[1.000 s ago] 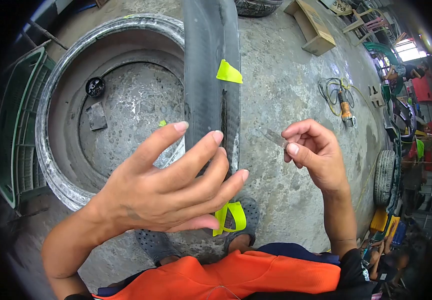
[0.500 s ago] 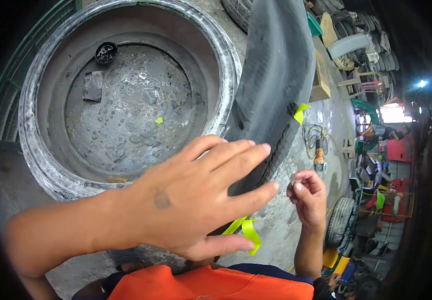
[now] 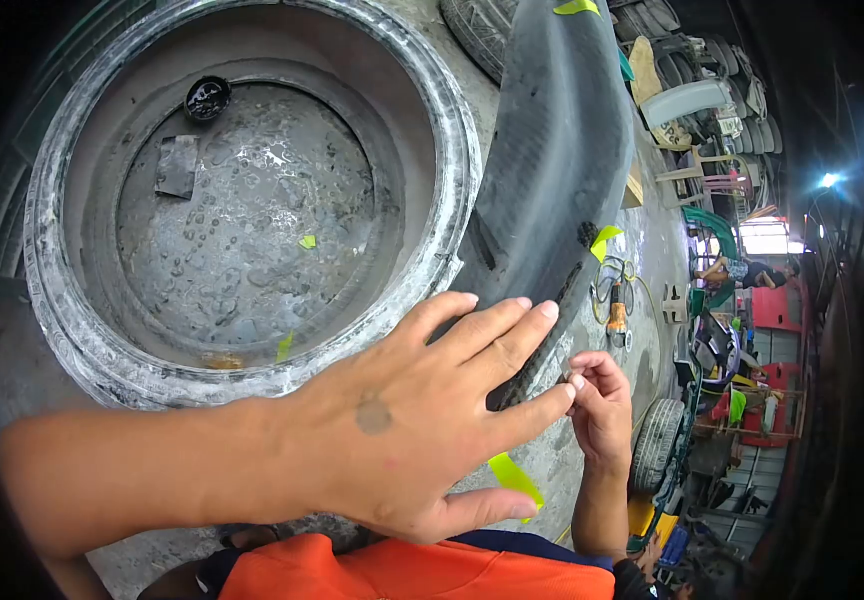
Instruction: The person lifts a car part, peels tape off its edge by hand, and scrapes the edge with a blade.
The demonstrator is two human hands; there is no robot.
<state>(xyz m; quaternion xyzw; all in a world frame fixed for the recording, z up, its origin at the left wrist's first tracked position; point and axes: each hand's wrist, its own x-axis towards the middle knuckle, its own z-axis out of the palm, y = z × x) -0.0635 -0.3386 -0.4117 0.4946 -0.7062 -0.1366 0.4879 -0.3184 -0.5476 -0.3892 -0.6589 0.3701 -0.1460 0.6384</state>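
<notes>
A long dark grey curved panel (image 3: 552,130), which looks like a car bumper, runs from the top of the view down to my hands. My left hand (image 3: 432,410) is spread over its lower end, palm down; whether the palm presses on it is hidden. Close to the left index fingertip, my right hand (image 3: 600,410) pinches something too small to make out. Bright yellow-green tape (image 3: 604,243) sticks to the panel's right edge beside a rough black patch. Another strip of that tape (image 3: 517,480) shows under my left thumb.
A large tyre (image 3: 47,250) lies flat at the left, with a black cup (image 3: 208,98) and a dark square sheet (image 3: 177,166) inside it. An orange power tool (image 3: 618,318) with a cord is on the floor. A person (image 3: 752,272) sits far right.
My left hand has shifted slightly right, and its index fingertip has come close to my right hand. The camera view has tilted a little, showing more tape at the panel's top.
</notes>
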